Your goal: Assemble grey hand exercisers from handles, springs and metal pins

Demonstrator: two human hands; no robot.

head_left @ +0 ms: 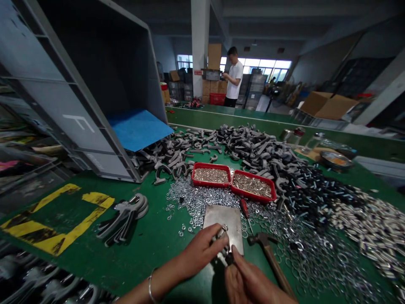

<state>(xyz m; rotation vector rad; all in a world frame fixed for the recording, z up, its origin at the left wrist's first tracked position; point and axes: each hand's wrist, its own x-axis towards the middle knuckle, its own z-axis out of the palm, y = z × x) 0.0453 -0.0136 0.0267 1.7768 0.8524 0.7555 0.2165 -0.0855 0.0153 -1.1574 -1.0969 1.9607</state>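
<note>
Shiny metal washers (202,202) lie on matt green table (152,240) beside glossy red plastic trays (211,175) and a wooden-handled hammer (272,257).

Two red trays (210,164) (both full), one hammer (272,258), one screwdriver (243,207), one metal plate (221,219), one tipped crate (63,105).

Both hands meet at the near edge of the bench: the left hand (202,251) pinches a small metal fitting (222,232) by its threaded top, and the right hand (249,280) closes on its dark lower end. Just beyond the grip lies a steel plate (225,220), with a hammer (269,254) just right of it and a red-handled screwdriver (244,208) a little farther off. Two red trays (211,175) sit beyond, among loose washers (190,202); stacked grey hooks (126,213) lie well left of the grip.
</note>
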